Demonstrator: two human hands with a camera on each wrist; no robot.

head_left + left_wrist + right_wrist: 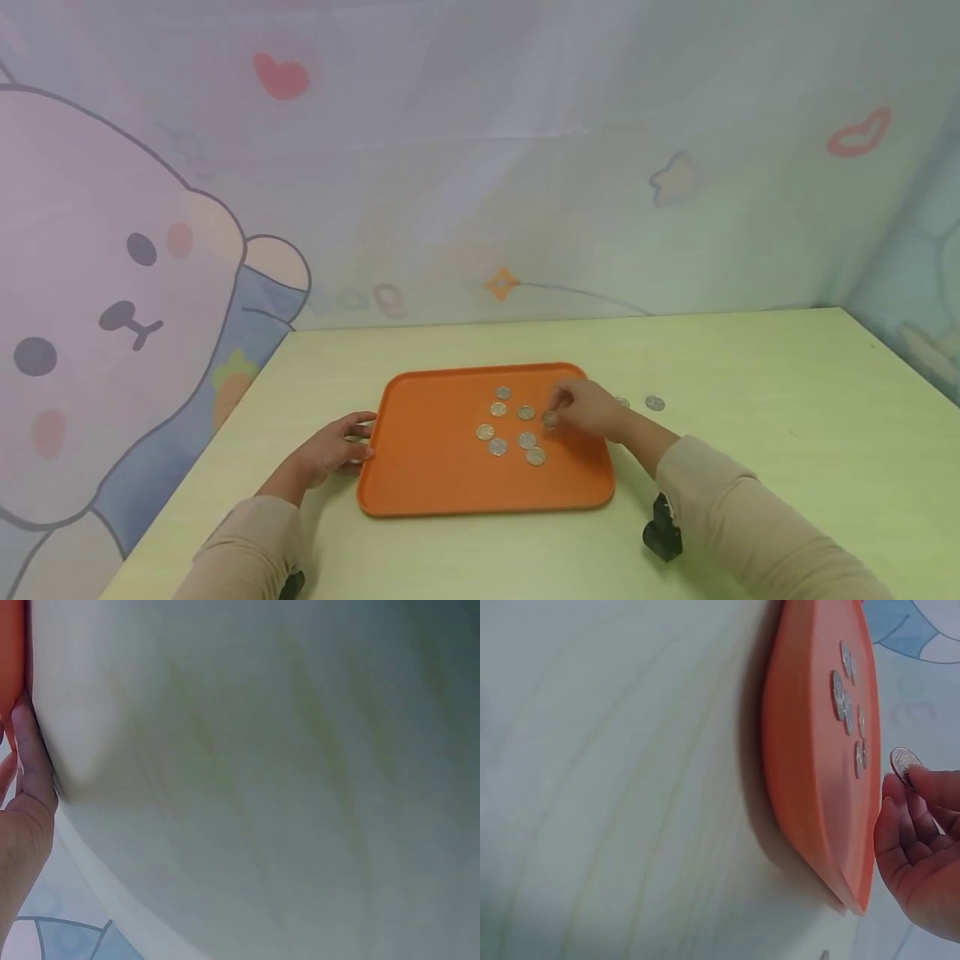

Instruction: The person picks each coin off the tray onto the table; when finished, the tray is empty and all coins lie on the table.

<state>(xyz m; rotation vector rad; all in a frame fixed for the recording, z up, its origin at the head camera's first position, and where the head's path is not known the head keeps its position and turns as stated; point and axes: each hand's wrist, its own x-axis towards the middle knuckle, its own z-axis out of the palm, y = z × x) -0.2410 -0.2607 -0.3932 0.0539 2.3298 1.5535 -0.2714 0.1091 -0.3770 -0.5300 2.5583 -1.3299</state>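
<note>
In the head view, an orange tray (427, 483) lies on the table. Several round silvery coins (498, 447) are scattered over its middle and right part. My right hand (588, 408) is above the tray's right side and pinches one coin (904, 761) between thumb and fingertips, plain in the right wrist view, held up on edge. My left hand (330, 450) is at the tray's left rim, its fingers spread and touching the edge. In the left wrist view, the left thumb (31, 750) lies nearly straight against the orange tray side (11, 652).
Two more coins lie on the pale table (750, 417) right of the tray: one in the open (655, 403), the other partly behind the right hand. A cloth backdrop (570, 208) with cartoon prints stands behind the table.
</note>
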